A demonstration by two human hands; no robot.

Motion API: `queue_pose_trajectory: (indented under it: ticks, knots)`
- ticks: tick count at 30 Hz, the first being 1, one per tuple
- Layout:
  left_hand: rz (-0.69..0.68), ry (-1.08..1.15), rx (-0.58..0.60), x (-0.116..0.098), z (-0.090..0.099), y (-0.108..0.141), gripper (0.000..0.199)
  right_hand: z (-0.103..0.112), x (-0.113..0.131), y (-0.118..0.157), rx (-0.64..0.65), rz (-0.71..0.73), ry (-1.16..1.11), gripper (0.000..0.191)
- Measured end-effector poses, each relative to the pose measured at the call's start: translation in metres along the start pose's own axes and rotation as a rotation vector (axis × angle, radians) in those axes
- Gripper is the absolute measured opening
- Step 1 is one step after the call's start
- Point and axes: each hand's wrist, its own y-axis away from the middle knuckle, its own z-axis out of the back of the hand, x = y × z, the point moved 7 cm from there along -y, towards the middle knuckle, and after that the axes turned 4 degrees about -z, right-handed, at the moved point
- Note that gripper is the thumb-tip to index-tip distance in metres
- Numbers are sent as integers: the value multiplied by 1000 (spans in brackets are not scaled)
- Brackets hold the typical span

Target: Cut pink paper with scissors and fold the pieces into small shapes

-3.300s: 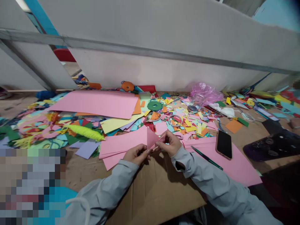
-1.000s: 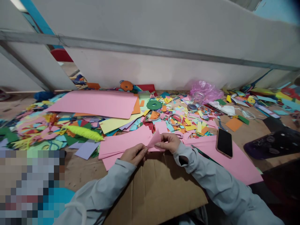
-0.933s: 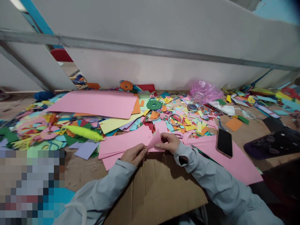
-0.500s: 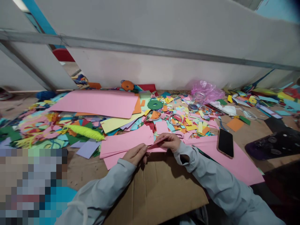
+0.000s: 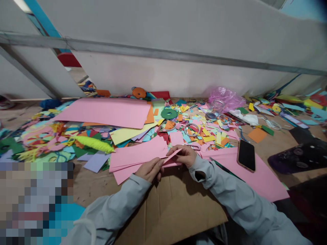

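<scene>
Just over the far edge of one brown cardboard sheet (image 5: pixel 168 204), a single small folded piece of pink paper (image 5: pixel 174 154) sits between the person's two hands, one end lifted at a slant. The left hand (image 5: pixel 150 169) has a narrow grip, thumb and fingers pinching the lower end; the right hand (image 5: pixel 186 156) pinches the upper end, its fingers curled behind. The step in hand looks like creasing or lining up a fold — a further move would call for even edges and steady thumb pressure.

Beneath and beside the left hand lies a stack of long pink paper strips (image 5: pixel 138 153), at least two; overlap hides the exact number. To the right, one broad pink sheet (image 5: pixel 268 183) bears one black-screened phone (image 5: pixel 246 156) and one slim dark-green pen (image 5: pixel 227 169), partly behind the right sleeve.

Farther out on the brown table (image 5: pixel 88 187) are one large pink sheet (image 5: pixel 109 112), one neon-yellow yarn bundle (image 5: pixel 93 144), one green paper ring (image 5: pixel 174 113) and one crumpled pink plastic bag (image 5: pixel 227 97) — plus coloured paper scraps (image 5: pixel 208 139), too many to count.
</scene>
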Motion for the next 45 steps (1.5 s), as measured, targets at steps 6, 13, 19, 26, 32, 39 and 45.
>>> queue_pose_trajectory:
  ticks: [6, 13, 19, 26, 32, 39, 45]
  knots:
    - [-82, -227, -50, 4, 6, -5, 37, 0, 2, 2, -18, -31, 78, 29]
    - [-167, -583, -146, -1, 14, -6, 32, 1, 11, 4, -60, -22, 201, 41]
    - [-169, -498, -109, -5, 9, -4, 33, 9, -5, 0, -117, -16, 22, 32]
    - [4, 14, -78, 2, 9, -1, 41, 15, 0, 0, -185, 23, 17, 31]
    - [50, 166, -69, 2, 7, -1, 43, 15, 1, 1, -202, 20, 11, 32]
    - [-5, 123, -56, 3, 6, -3, 41, 17, 1, 1, -217, 43, 7, 32]
    - [18, 156, -51, 1, 6, -3, 41, 17, 1, 1, -221, 49, 12, 33]
